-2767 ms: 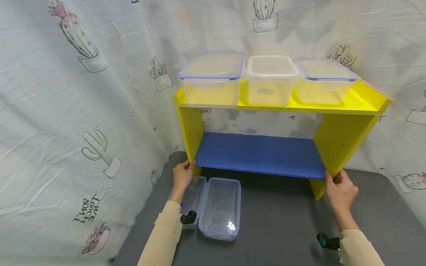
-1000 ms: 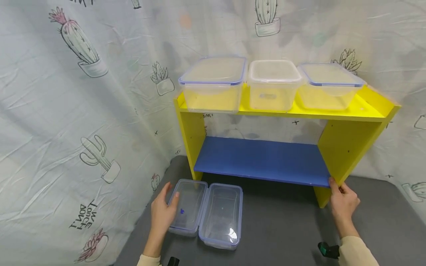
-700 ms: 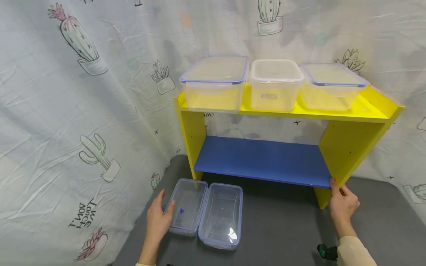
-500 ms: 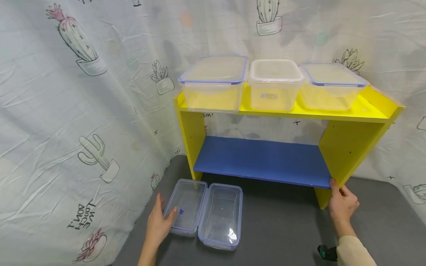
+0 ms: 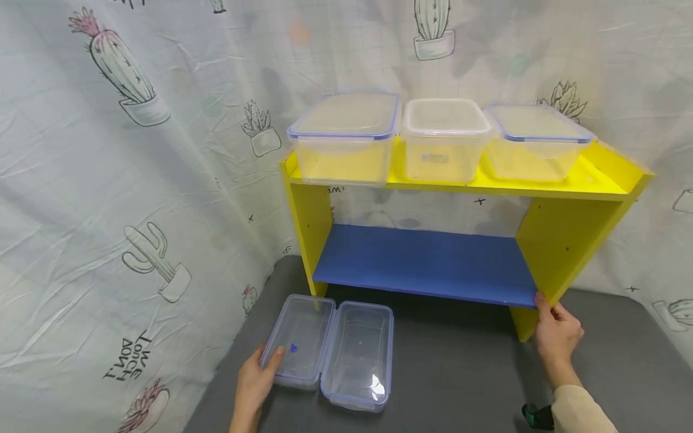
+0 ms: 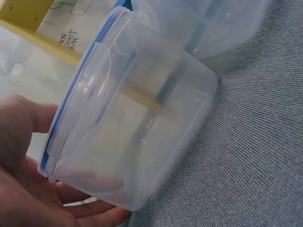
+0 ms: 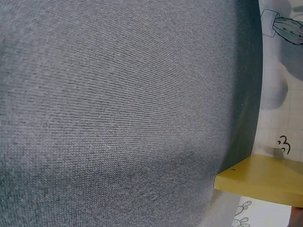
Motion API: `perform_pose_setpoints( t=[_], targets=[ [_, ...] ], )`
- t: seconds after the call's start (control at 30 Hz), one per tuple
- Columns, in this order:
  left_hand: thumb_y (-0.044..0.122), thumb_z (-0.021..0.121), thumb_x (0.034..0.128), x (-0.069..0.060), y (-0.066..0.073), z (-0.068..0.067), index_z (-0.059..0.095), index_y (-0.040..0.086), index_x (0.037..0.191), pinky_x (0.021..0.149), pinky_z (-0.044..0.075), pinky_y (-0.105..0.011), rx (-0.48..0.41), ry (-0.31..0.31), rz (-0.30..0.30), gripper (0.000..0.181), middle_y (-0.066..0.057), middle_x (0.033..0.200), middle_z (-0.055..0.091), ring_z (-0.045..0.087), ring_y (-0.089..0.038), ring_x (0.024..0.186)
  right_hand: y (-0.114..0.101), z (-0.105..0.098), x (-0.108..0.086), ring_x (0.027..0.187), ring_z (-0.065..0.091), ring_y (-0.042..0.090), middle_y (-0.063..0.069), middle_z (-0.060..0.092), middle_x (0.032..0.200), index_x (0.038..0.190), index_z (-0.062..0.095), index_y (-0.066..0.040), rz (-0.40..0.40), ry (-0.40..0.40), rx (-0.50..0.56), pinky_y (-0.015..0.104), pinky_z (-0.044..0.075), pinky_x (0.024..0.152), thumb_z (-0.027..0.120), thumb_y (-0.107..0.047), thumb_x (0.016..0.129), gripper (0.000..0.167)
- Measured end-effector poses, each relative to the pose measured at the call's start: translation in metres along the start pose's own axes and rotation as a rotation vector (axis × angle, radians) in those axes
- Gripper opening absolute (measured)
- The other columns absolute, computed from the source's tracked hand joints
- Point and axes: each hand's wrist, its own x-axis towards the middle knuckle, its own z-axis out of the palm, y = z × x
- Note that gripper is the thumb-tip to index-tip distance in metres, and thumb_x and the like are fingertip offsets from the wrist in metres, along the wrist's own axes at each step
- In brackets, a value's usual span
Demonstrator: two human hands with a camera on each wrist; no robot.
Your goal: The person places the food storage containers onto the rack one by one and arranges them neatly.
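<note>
Your left grip is narrowed round the near-left side of a clear rectangular plastic container with a blue-rimmed lid, thumb on the lid's edge, fingers curled beneath. Changed: a moment ago your thumb and fingers stood wider there; judged from this, the work has passed from reaching to holding. That container sits on the dark grey, cloth-covered tabletop, just beside a second clear, blue-rimmed container. Unchanged: your right grip pinches the yellow side panel low at its front, thumb by the end of the blue shelf board. Above, three lidded clear containers stand on the yellow top shelf.
</note>
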Motion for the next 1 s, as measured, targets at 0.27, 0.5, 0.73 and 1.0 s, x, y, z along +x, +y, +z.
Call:
perform_pose_setpoints(
  t=[0.27, 0.5, 0.73, 1.0],
  targets=[
    [0.037, 0.064, 0.0931, 0.001, -0.002, 0.004, 0.054, -0.009, 0.13, 0.102, 0.041, -0.055, -0.164, -0.026, -0.046, 0.059, -0.03, 0.125, 0.061, 0.056, -0.042, 0.118, -0.001, -0.003, -0.001, 0.06, 0.041, -0.006, -0.036, 0.045, 0.049, 0.085, 0.076, -0.028, -0.006, 0.008, -0.017, 0.018, 0.029, 0.058, 0.066, -0.048, 0.088, 0.023],
    [0.028, 0.067, 0.0925, -0.002, 0.002, -0.001, 0.052, -0.007, 0.134, 0.087, 0.045, -0.021, -0.397, -0.007, -0.162, 0.056, -0.021, 0.123, 0.064, 0.06, -0.008, 0.099, 0.0, 0.001, -0.003, 0.062, 0.039, -0.004, -0.035, 0.044, 0.049, 0.079, 0.074, -0.031, -0.015, 0.002, -0.02, 0.022, 0.026, 0.062, 0.064, -0.048, 0.089, 0.023],
    [0.018, 0.062, 0.095, -0.004, 0.003, -0.008, 0.035, 0.001, 0.149, 0.076, 0.05, -0.027, -0.643, -0.176, -0.158, 0.062, 0.012, 0.116, 0.061, 0.059, 0.001, 0.089, -0.001, 0.0, -0.003, 0.06, 0.041, -0.004, -0.033, 0.046, 0.05, 0.076, 0.071, -0.034, -0.012, 0.014, 0.005, 0.017, 0.029, 0.056, 0.065, -0.047, 0.089, 0.019],
    [0.015, 0.058, 0.0967, -0.01, -0.01, -0.012, 0.031, 0.011, 0.153, 0.078, 0.054, -0.034, -0.759, -0.217, -0.126, 0.062, 0.024, 0.127, 0.051, 0.059, 0.0, 0.103, -0.001, 0.001, -0.004, 0.062, 0.043, -0.008, -0.041, 0.047, 0.054, 0.096, 0.077, -0.021, -0.009, 0.01, -0.009, 0.015, 0.03, 0.059, 0.065, -0.047, 0.089, 0.03]
  ],
)
